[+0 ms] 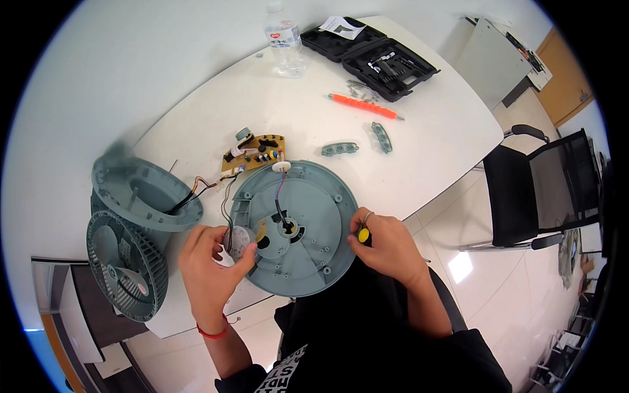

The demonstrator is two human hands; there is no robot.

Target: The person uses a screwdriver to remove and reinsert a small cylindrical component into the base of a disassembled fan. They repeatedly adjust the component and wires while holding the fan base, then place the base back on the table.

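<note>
My left hand (pixel 215 262) pinches a small round silver motor (pixel 238 242) at the left edge of the grey-green round fan base (pixel 308 196). Thin wires run up from the motor toward a brown circuit board (pixel 265 148) at the base's far side. A tan plastic piece (pixel 262 229) is beside the motor, over the base. My right hand (pixel 390 247) is closed around a screwdriver (pixel 365 236) with a black handle and yellow end, at the base's right rim; its shaft is hidden. A dark cable rises from the base's centre to a white round part (pixel 282 167).
At the left stand a grey-green housing (pixel 141 190) and a caged fan (pixel 128 268). Two button strips (pixel 340 149), an orange-handled screwdriver (pixel 363 106), loose screws (pixel 362 90), an open black tool case (pixel 391 69) and a water bottle (pixel 285 46) are farther back. A black chair (pixel 524 193) stands right.
</note>
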